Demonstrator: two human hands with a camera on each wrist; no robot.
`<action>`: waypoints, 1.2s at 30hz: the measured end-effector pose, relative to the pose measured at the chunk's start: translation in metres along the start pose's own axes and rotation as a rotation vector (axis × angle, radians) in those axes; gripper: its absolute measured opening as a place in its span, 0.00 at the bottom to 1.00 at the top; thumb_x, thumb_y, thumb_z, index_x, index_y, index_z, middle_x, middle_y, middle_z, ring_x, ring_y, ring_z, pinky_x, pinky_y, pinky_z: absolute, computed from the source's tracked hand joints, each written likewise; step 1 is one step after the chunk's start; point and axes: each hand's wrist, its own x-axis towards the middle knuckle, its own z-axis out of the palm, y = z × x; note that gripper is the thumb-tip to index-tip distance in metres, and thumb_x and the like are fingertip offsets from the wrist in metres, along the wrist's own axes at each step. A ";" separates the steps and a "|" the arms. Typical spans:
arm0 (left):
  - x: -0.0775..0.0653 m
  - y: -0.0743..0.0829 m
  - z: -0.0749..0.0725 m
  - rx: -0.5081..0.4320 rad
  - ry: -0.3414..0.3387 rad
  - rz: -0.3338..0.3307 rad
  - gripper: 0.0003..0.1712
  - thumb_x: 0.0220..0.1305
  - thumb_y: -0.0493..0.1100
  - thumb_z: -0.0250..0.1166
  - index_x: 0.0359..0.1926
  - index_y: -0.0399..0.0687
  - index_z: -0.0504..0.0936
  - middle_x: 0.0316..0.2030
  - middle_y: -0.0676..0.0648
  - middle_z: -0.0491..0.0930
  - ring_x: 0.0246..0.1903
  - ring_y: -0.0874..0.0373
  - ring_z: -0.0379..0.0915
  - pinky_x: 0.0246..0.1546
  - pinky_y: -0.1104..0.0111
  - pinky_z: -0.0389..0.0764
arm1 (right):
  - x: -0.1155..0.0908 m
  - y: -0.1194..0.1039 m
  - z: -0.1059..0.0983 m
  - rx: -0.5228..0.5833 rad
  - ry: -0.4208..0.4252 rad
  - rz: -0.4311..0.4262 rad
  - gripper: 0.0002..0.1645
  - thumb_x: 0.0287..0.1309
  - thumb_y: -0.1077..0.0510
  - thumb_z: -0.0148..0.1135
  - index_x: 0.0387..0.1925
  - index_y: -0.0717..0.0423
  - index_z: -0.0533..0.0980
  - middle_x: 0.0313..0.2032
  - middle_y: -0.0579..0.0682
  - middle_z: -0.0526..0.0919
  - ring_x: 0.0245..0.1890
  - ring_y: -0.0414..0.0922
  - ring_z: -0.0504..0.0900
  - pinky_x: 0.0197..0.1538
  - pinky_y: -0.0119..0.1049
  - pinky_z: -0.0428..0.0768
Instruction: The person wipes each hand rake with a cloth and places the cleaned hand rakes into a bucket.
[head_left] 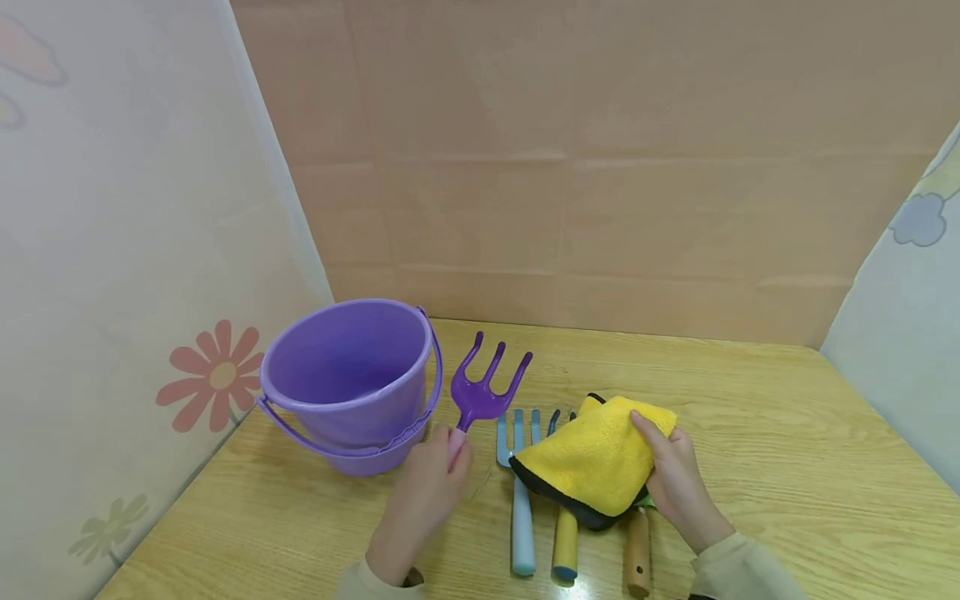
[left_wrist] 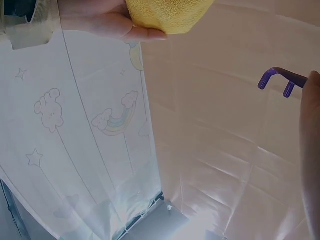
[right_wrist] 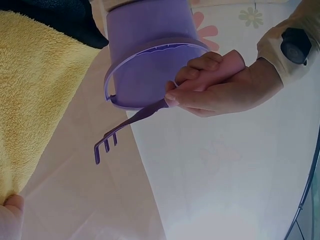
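1. One purple fork (head_left: 478, 402), tines toward one o'clock; the left hand (head_left: 427, 485) grips its handle.
2. One yellow cloth (head_left: 592, 458) at four o'clock, pinched by the right hand (head_left: 678, 483).
3. On the bench (head_left: 787, 467), toward five o'clock: one light-blue fork (head_left: 522, 525), one yellow-handled tool (head_left: 566, 542), one wooden-handled tool (head_left: 637, 550).
4. One purple bucket (head_left: 360, 423), nine o'clock.

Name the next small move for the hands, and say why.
Probably bring the cloth to the purple fork and wipe it: the right hand grips the cloth, the left hand holds the fork raised by its handle, and cloth and fork are apart.
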 end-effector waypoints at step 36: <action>-0.006 0.002 -0.041 0.041 0.132 -0.026 0.04 0.55 0.34 0.54 0.28 0.38 0.67 0.18 0.48 0.63 0.20 0.55 0.63 0.20 0.64 0.67 | -0.001 0.003 0.004 -0.033 0.029 0.080 0.09 0.66 0.54 0.50 0.31 0.50 0.74 0.32 0.40 0.78 0.34 0.34 0.77 0.39 0.29 0.76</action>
